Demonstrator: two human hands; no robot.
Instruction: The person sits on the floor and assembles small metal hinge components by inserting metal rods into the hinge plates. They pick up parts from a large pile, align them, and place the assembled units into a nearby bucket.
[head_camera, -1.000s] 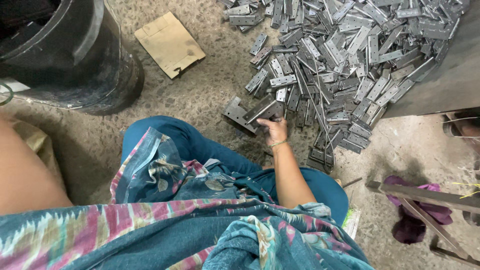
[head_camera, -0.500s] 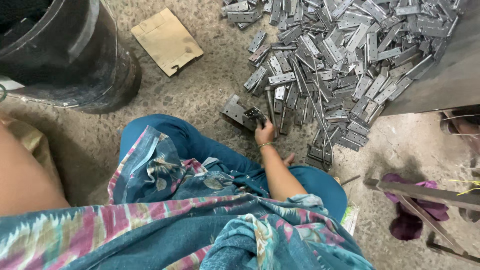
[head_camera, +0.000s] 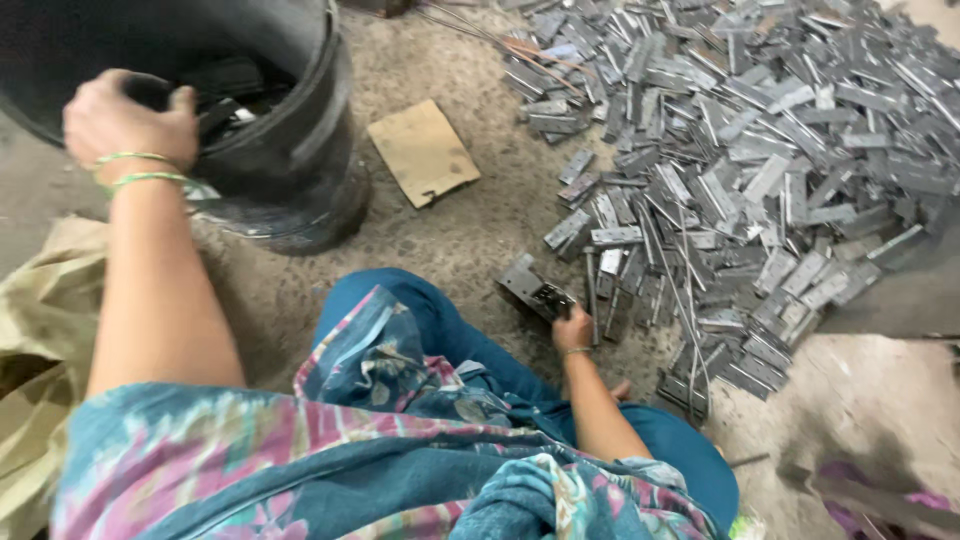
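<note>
I sit on the ground with my knees bent. My left hand (head_camera: 128, 118), with green bangles at the wrist, grips the rim of a big black bucket (head_camera: 300, 140) at the upper left. My right hand (head_camera: 574, 328) reaches past my knee and holds a dark metal piece (head_camera: 549, 300) at the near edge of a large heap of grey metal parts (head_camera: 760, 160). A grey angled bracket (head_camera: 520, 278) lies right beside that hand.
A flat scrap of brown cardboard (head_camera: 422, 152) lies between the bucket and the heap. A yellowish sack (head_camera: 30, 330) sits at my left. Purple cloth (head_camera: 900, 500) and a wooden frame edge show at the lower right. The floor is rough concrete.
My left arm has risen and its hand now grips the bucket rim. My right hand has slid left along the heap's edge and closed on a dark metal piece.
</note>
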